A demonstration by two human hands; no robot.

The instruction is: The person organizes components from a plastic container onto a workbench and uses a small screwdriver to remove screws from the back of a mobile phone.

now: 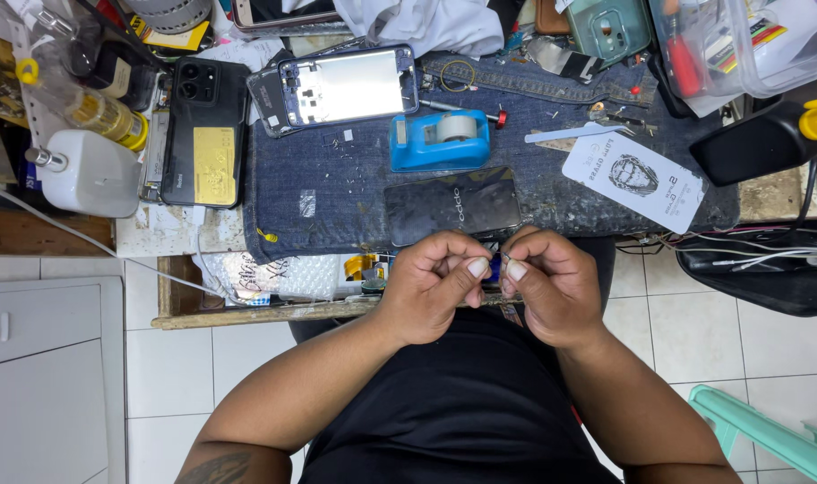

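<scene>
Metal, it seems, and barely visible, the tiny light part [498, 261] sits pinched between your left hand [435, 285] and right hand [552, 287] above the counter [247, 314] edge; likely slippery, so grip by fingertips.

White square-tiled floor [677, 332] with thin grey grout lines, evenly lit, no hard shadows. Worn wooden desk [247, 314] runs across the upper frame, front edge chipped and scuffed. Dark blue denim cloth mat [337, 206] covers the desk's middle, speckled with bits. Grey-white cabinet with panelled front [41, 358] stands at lower left against the desk. Pale green plastic chair frame [767, 439] pokes in at lower right on the tiles. Clear plastic storage box [749, 45] sits at the top right corner of the desk. No walls or windows in view.
</scene>
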